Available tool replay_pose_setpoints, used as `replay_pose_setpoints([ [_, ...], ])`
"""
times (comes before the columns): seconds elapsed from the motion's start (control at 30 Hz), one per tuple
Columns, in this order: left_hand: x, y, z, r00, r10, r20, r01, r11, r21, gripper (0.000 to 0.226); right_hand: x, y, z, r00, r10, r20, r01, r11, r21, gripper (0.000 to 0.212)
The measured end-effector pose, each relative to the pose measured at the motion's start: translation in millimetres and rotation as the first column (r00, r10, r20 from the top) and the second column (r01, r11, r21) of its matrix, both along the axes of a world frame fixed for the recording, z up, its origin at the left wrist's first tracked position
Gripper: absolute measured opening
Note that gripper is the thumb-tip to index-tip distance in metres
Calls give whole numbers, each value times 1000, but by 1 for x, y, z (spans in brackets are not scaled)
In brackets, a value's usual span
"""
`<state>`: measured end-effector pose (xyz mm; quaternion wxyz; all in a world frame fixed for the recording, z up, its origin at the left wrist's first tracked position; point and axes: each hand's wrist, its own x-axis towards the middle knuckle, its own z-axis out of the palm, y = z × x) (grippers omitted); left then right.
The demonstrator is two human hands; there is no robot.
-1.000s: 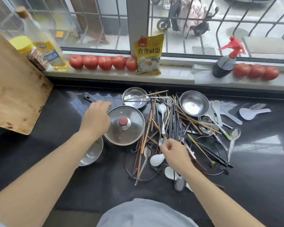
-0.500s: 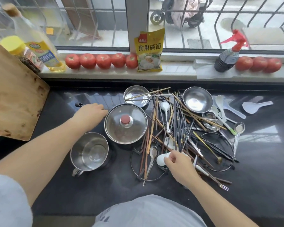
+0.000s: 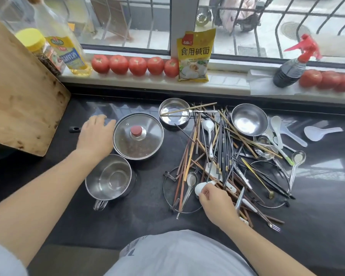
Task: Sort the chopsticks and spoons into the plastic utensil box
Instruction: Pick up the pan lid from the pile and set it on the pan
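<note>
My right hand (image 3: 215, 202) seemed to pinch the white spoon (image 3: 202, 188), left hand (image 3: 96, 134) flat; lifting could drag tangled chopsticks (image 3: 217, 154) off the desk (image 3: 147, 216).

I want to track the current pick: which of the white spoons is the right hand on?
The white spoon at the pile's near edge, bowl under the right hand; the other white spoons lie farther back, untouched.

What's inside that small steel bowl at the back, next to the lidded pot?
A single wooden chopstick lies across the bowl, and a metal spoon pokes in over its right rim. The bottom otherwise looks bare and shiny; nothing in it seems covered.
</note>
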<state>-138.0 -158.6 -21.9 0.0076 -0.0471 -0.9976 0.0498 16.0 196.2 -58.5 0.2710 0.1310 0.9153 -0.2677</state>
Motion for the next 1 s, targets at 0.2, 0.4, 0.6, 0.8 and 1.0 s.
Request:
replay_pose_setpoints([
  [0.2, 111, 113, 18, 837, 170, 520, -505, 607, 614, 17, -25, -24, -12, 985, 41, -167, -15, 988, 157, 19],
  [0.4, 152, 164, -53, 606, 249, 756, -593, 774, 220, 36, -27, -22, -14, 986, 28, -163, 5, 980, 197, 13],
  [0.6, 152, 170, -67, 611, 324, 723, -737, 566, 369, 18, 18, 34, 2, 873, -387, -298, 383, 921, -73, 19],
  [0.8, 146, 182, -8, 637, 143, 758, -763, -21, 646, 19, 39, 63, -3, 686, -697, -210, 649, 716, -258, 20],
  [1.0, 133, 169, 54, 736, 103, 669, -677, 121, 726, 25, 46, 41, -13, 741, -664, -100, 630, 739, -240, 18],
])
